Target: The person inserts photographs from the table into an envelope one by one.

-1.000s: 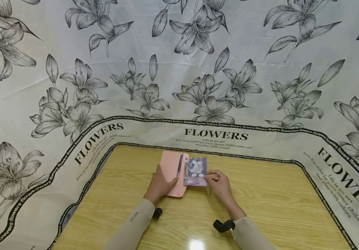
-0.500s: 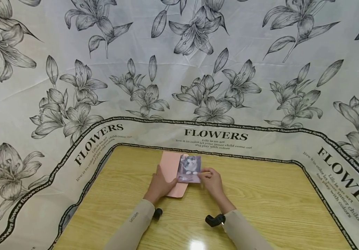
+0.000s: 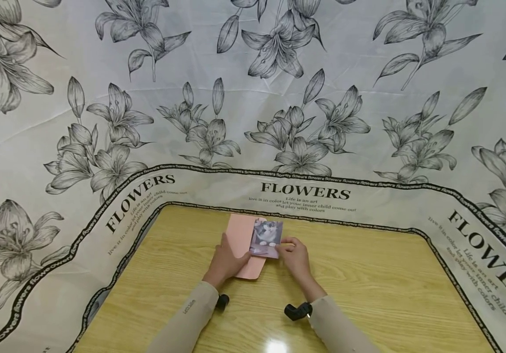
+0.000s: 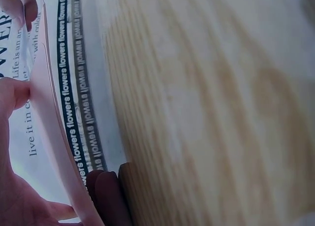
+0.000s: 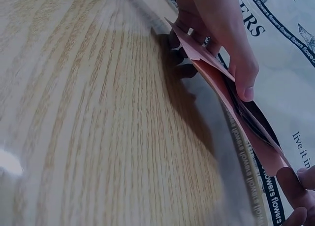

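Observation:
My left hand (image 3: 224,261) grips a pink envelope (image 3: 240,234) just above the table, thumb on its face and fingers beneath. A photo card of a cat (image 3: 268,236) overlaps the envelope's right part. My right hand (image 3: 294,257) pinches that card by its right edge. In the right wrist view the envelope (image 5: 229,95) gapes along one long side, with dark sheet edges (image 5: 251,117) between its layers. How far the cat card reaches inside cannot be told. The left wrist view has the envelope (image 4: 54,122) nearly edge-on, with the left thumb against it.
Pale wood-grain table (image 3: 376,284) lies under both hands, with a bright glare spot near its front edge. A white cloth (image 3: 305,193) printed with flowers and lettering rises behind and along the sides. Black wrist devices (image 3: 298,311) sit at both cuffs.
My right hand has moved left with the cat card, which went from the envelope's right edge to overlapping it, mostly in the first half second. The left hand and envelope stayed nearly still.

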`<action>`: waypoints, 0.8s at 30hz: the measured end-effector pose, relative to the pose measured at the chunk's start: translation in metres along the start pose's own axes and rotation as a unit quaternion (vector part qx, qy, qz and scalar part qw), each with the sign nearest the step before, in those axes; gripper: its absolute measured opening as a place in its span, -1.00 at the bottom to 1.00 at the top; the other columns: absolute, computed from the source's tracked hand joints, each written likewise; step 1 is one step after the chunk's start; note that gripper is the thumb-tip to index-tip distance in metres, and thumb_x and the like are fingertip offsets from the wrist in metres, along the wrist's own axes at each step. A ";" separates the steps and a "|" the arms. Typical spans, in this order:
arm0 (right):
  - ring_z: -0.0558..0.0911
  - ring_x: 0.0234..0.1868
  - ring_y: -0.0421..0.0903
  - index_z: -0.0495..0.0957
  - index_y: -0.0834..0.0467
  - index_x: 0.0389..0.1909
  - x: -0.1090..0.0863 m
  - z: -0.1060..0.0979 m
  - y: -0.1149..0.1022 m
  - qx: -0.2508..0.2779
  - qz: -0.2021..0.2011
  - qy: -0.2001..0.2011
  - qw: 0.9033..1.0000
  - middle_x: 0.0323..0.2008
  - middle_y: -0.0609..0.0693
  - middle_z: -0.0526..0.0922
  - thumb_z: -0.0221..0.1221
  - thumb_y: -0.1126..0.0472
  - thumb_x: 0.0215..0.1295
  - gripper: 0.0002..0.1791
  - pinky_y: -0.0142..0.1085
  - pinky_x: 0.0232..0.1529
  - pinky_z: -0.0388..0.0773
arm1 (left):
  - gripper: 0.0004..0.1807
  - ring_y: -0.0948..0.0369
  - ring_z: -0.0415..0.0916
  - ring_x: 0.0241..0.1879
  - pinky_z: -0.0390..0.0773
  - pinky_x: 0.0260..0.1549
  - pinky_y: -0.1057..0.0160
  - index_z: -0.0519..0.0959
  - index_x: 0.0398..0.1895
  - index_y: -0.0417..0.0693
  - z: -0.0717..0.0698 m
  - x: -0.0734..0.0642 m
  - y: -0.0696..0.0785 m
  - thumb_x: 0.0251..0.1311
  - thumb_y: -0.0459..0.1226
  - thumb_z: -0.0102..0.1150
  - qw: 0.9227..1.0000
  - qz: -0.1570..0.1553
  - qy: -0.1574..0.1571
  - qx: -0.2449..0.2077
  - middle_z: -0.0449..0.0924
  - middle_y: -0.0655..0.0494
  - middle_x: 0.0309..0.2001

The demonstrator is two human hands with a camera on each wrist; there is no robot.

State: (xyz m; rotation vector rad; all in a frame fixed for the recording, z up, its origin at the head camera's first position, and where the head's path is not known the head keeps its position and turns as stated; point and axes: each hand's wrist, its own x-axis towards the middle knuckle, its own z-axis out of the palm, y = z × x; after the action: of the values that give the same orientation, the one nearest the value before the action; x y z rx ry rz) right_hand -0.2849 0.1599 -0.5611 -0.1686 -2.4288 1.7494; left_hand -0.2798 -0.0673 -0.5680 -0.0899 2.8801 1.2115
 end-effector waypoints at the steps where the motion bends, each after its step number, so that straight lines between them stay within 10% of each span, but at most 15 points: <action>1: 0.65 -0.54 -0.06 0.63 0.35 0.02 -0.001 0.000 -0.001 -0.001 0.001 -0.001 1.000 -0.32 0.24 0.84 0.39 0.35 0.39 -0.73 -0.38 -0.51 0.40 | 0.32 -0.44 0.31 0.45 0.43 0.40 -0.26 -0.15 0.71 -0.40 0.000 0.000 0.000 0.25 0.18 0.42 1.000 0.000 0.000 -0.001 0.15 -0.69 0.49; 24: 0.63 -0.52 -0.13 0.67 0.32 0.04 0.000 0.030 -0.008 0.026 0.002 0.022 0.999 -0.31 0.20 0.83 0.41 0.31 0.40 -0.72 -0.40 -0.57 0.44 | 0.30 -0.45 0.35 0.42 0.46 0.36 -0.28 -0.15 0.70 -0.43 0.002 0.001 -0.003 0.26 0.16 0.41 1.000 0.009 0.002 0.001 0.18 -0.71 0.46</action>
State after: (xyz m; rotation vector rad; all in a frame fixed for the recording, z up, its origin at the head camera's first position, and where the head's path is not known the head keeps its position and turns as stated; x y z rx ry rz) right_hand -0.2908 0.1297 -0.5626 -0.2025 -2.3515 1.7896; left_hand -0.2806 -0.0678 -0.5715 -0.0660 2.8921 1.2116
